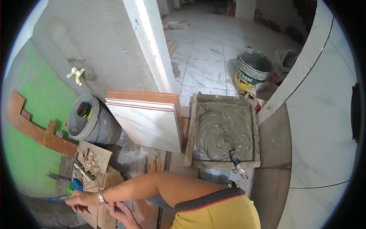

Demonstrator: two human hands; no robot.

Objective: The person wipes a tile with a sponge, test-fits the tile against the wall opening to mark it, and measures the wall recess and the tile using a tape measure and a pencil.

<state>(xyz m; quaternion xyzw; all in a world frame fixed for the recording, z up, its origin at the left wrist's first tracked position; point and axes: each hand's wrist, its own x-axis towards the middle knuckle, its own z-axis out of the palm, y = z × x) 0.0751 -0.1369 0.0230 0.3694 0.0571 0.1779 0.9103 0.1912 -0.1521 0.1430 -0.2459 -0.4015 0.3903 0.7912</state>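
My right arm reaches across to the lower left, with a metal watch (101,196) on the wrist. My right hand (82,201) hangs over the cardboard and the items beside it, fingers loosely bent and apart. Near its fingertips lies a thin blue stick-like item (57,198). My left hand (121,212) is close under the right wrist, its fingers curled; their tips are partly hidden by the right forearm. A blue object (77,184) and a pale tool handle (84,173) lie just above my right hand, on the cardboard (100,154) with torn scraps.
A wooden tray (189,141) holds wet grey mortar (221,129) with a trowel (239,166) across its front edge. Several tiles (145,122) lean beside it. A grey bucket (101,124) stands left under a tap (78,74); another bucket (251,72) stands behind the tray.
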